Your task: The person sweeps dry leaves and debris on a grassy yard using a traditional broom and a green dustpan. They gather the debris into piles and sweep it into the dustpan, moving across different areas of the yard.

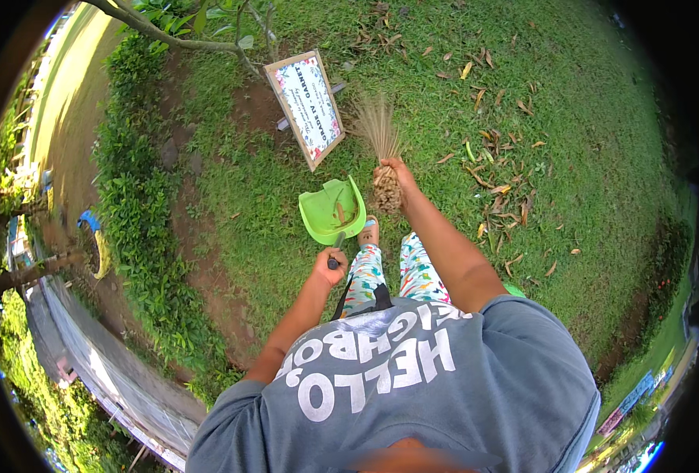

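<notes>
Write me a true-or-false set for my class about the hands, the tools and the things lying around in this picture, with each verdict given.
1. The right grip holds a stick broom. True.
2. The left grip holds the handle of a green dustpan. True.
3. The dustpan is empty. False: brown debris lies in it.
4. The framed sign is right of the broom. False: it is to the left in the picture.
5. Fallen leaves lie scattered on the grass. True.
6. The broom's bristles point toward the person's feet. False: they fan out away from the person.
</notes>
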Tool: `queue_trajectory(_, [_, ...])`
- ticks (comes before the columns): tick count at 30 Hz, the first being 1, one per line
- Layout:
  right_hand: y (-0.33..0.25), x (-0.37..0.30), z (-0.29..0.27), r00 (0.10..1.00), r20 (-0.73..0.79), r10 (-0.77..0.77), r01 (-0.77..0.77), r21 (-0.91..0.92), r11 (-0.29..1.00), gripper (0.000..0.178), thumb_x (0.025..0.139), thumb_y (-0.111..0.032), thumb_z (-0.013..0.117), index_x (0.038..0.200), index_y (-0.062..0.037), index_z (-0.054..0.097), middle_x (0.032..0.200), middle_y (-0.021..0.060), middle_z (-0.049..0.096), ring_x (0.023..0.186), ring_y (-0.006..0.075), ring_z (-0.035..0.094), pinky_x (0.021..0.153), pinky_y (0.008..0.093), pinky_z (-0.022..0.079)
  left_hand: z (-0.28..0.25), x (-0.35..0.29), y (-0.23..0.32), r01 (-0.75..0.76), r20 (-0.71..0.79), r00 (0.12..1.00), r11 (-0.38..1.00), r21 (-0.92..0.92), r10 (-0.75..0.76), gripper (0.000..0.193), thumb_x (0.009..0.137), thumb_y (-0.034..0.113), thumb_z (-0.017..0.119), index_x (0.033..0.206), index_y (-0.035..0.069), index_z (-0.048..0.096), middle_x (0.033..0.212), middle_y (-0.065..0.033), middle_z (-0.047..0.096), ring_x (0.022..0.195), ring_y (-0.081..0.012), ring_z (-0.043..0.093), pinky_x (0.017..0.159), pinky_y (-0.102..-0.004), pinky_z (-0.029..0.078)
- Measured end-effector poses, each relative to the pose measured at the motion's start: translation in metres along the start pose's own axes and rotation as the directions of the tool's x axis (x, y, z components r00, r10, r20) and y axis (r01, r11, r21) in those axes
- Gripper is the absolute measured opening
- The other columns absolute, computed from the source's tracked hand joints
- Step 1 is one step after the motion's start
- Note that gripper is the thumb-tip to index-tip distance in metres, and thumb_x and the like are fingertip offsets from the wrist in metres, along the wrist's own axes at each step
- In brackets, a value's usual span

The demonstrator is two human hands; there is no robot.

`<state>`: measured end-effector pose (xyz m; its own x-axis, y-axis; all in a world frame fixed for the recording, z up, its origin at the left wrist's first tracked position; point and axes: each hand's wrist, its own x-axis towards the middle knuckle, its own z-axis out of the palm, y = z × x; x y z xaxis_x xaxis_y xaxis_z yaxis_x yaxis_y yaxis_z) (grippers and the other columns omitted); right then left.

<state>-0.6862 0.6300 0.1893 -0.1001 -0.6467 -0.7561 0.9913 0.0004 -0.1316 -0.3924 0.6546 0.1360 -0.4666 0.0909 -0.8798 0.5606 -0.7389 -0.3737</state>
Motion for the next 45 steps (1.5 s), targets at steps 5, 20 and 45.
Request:
queue_trajectory(5, [0.071,-0.035,0.024,0.89,-0.103,-0.443,0.419,-0.193,0.887,0.072,0.075,-0.006,0.053,0.133,-0.0208,0.012,0.083,0.0085,0.048,0.058,0.0173,0.052,0.048,0.0325,0.049,0.007,-0.014,-0.01,-0.023,-0.045,0.999,0.999,0.045,0.025,0.016,0.081,0.002,0.045,0.068,0.006,0.036,0.053,0.0004,0.038,0.044,-0.011,0.041,0.041,-0.0229,0.038])
queue_trajectory(20, [0.084,-0.055,0.007,0.955,-0.122,-0.269,0.255,-0.12,0.96,0.036,0.081,-0.017,0.051,0.11,-0.021,0.031,0.065,0.0076,0.05,0.051,0.019,0.055,0.043,0.039,0.05,0.008,-0.014,-0.016,0.061,-0.029,0.998,0.994,0.089,-0.059,0.018,0.082,0.004,0.043,0.067,0.007,0.035,0.053,0.0009,0.037,0.044,-0.0109,0.041,0.041,-0.0231,0.037])
queue_trajectory(45, [-0.135,-0.106,-0.164,0.972,-0.106,-0.208,0.189,-0.166,0.968,0.052,0.081,-0.015,0.055,0.125,-0.011,0.03,0.069,0.0106,0.057,0.054,0.021,0.058,0.046,0.0359,0.052,0.061,0.013,-0.059,0.101,-0.097,0.993,0.946,0.309,-0.074,0.014,0.078,0.0,0.042,0.067,0.005,0.036,0.055,-0.0013,0.038,0.044,-0.0126,0.042,0.041,-0.0232,0.041])
